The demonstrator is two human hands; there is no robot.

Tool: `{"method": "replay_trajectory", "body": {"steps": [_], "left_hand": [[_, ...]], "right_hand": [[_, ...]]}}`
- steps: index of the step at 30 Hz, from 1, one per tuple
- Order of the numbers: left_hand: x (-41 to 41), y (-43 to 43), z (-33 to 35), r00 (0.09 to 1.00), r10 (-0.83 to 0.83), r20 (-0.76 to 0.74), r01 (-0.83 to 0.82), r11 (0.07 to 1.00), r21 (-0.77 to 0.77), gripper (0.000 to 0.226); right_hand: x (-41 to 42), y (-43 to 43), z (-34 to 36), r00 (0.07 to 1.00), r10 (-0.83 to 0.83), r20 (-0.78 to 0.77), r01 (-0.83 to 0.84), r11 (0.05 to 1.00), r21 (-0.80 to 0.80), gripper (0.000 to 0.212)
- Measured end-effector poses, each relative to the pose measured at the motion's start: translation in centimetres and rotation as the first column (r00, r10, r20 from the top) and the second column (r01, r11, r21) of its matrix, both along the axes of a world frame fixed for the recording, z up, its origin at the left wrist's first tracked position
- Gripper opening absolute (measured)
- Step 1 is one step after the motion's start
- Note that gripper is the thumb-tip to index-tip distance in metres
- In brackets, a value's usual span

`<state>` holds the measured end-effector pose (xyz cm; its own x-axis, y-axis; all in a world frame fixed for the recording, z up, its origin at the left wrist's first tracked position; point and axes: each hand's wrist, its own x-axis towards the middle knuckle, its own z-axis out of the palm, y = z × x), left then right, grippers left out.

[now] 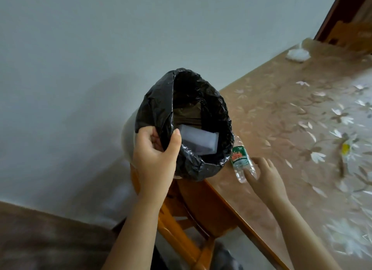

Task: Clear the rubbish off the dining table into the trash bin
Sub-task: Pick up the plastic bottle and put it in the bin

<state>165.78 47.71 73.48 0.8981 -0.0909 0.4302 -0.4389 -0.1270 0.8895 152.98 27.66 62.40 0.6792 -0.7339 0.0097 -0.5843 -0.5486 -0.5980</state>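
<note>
My left hand (156,155) grips the near rim of a white trash bin (128,141) lined with a black bag (193,100), holding it up beside the table edge. A white box (198,142) lies inside the bag. A clear plastic bottle (240,161) with a green and red label lies on the dining table (281,112) right next to the bin. My right hand (265,177) rests flat on the table with its fingertips touching the bottle's lower end, fingers spread.
A crumpled white tissue (298,54) lies at the table's far corner. A small yellow scrap (345,148) sits on the floral tablecloth to the right. A wooden chair (191,215) stands under the bin, and another chair back (350,36) is at the far end.
</note>
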Motion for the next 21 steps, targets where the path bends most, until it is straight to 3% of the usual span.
{"method": "replay_trajectory", "body": {"steps": [16,21], "left_hand": [[-0.2,-3.5,-1.7,0.993,0.038,-0.113,-0.033,0.998,0.049,0.012],[-0.1,-3.5,-1.8,0.988,0.034,-0.153,-0.03,0.999,0.028,0.012]], "right_hand": [[2.1,-3.4,-8.6,0.985,-0.134,-0.106,0.159,0.943,0.294,0.071],[2.0,-3.3,-9.1,0.973,-0.231,-0.018,0.219,0.891,0.397,0.071]]}}
